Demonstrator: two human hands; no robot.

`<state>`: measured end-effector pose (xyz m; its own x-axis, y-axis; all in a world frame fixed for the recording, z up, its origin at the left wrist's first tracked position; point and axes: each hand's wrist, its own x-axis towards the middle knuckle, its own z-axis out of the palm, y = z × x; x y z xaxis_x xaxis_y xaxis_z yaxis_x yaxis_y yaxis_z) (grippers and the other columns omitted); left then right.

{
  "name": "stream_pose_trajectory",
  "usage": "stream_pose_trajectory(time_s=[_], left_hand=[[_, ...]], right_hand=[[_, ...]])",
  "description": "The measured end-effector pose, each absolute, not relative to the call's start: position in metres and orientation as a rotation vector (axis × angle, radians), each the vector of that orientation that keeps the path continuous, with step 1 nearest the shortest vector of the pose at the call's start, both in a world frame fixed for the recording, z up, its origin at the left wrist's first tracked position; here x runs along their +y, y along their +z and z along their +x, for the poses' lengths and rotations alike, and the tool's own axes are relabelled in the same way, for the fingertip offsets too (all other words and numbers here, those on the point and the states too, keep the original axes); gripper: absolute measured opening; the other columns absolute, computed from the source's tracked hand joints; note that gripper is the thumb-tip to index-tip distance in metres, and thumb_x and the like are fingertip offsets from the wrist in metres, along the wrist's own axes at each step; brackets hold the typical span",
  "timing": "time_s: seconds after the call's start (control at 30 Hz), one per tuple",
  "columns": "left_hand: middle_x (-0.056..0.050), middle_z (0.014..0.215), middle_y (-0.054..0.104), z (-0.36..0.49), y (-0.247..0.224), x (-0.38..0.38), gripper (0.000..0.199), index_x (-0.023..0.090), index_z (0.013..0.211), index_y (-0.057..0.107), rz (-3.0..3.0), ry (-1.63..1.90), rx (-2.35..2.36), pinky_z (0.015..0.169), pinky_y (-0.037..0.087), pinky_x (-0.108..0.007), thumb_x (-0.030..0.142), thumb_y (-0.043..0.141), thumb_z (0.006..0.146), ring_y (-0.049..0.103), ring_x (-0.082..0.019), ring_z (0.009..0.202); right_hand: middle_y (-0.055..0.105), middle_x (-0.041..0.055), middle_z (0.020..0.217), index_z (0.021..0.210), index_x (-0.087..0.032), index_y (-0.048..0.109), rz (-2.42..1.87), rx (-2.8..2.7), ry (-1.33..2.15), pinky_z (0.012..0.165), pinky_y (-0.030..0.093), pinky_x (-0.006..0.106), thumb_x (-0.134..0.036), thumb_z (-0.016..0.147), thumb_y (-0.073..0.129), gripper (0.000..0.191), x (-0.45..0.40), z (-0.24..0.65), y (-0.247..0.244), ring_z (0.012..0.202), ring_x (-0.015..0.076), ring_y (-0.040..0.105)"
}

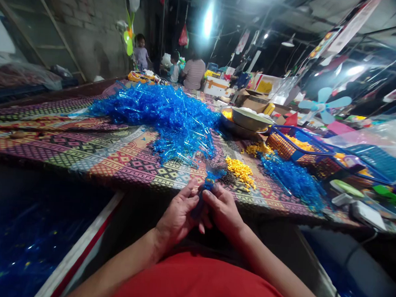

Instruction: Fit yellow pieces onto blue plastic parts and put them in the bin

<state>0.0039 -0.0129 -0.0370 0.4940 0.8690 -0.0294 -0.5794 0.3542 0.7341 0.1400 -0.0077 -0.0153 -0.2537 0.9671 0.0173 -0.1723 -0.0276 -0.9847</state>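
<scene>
Head camera view: two bare hands meet over the near edge of a table spread with a patterned cloth [119, 156], working a small blue plastic piece [209, 183]. The left hand [177, 215] pinches it between thumb and fingers; the right hand [224, 208] closes on it from the other side, its lower part partly hidden between them. Just beyond the fingers lie a scatter of small dark pieces [227, 179] and, touching it on the right, a heap of yellow pieces [240, 170]. A large mound of clear blue plastic strips [160, 105] sprawls across the cloth ahead, while a smaller blue bundle [291, 178] rests to the right, in front of a blue plastic basket [280, 143] containing more yellow pieces. Behind, near two metal bowls [251, 121], boxes crowd the table; farther back sits a person in a striped shirt [193, 74].
</scene>
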Motion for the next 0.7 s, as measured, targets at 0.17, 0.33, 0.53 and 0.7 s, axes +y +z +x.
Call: stream_pose_trajectory(time_s=[0.17,0.33,0.53,0.7], left_hand=[[-0.008,0.105,0.063,-0.003,-0.025,-0.007,0.036,0.017,0.113,0.061,1.13,1.136,0.8,0.065,0.052,-0.023,0.03,0.06,0.079,0.062,-0.017,0.085],[-0.007,0.101,0.066,0.006,-0.019,0.001,0.027,0.014,0.101,0.062,1.113,1.241,0.748,0.089,0.045,-0.033,0.026,0.062,0.077,0.061,-0.019,0.094],[-0.003,0.084,0.065,0.01,-0.013,0.005,0.013,0.015,0.087,0.058,0.817,1.418,0.61,0.084,0.048,-0.034,0.021,0.062,0.077,0.064,-0.016,0.082],[0.0,0.078,0.064,0.014,-0.006,-0.001,0.012,0.016,0.084,0.054,0.835,1.403,0.586,0.078,0.049,-0.031,0.013,0.061,0.075,0.064,-0.014,0.075]], right_hand=[[0.059,0.0018,0.075,0.08,-0.017,0.054,-1.042,-1.62,1.111,0.065,0.048,0.027,-0.035,0.084,0.054,0.018,0.0,0.148,-0.009,0.068,0.0142,0.057],[0.056,0.0024,0.073,0.081,-0.018,0.054,-1.038,-1.98,0.742,0.064,0.042,0.026,-0.032,0.085,0.05,0.016,-0.004,0.138,-0.012,0.067,0.0141,0.05],[0.049,-0.0005,0.061,0.067,-0.018,0.047,-1.134,-1.966,0.865,0.052,0.037,0.022,-0.039,0.089,0.041,0.031,-0.013,0.131,-0.026,0.055,0.0109,0.044],[0.045,-0.0026,0.052,0.064,-0.017,0.046,-1.103,-1.91,0.997,0.046,0.035,0.021,-0.045,0.091,0.034,0.041,-0.018,0.128,-0.032,0.046,0.0083,0.041]])
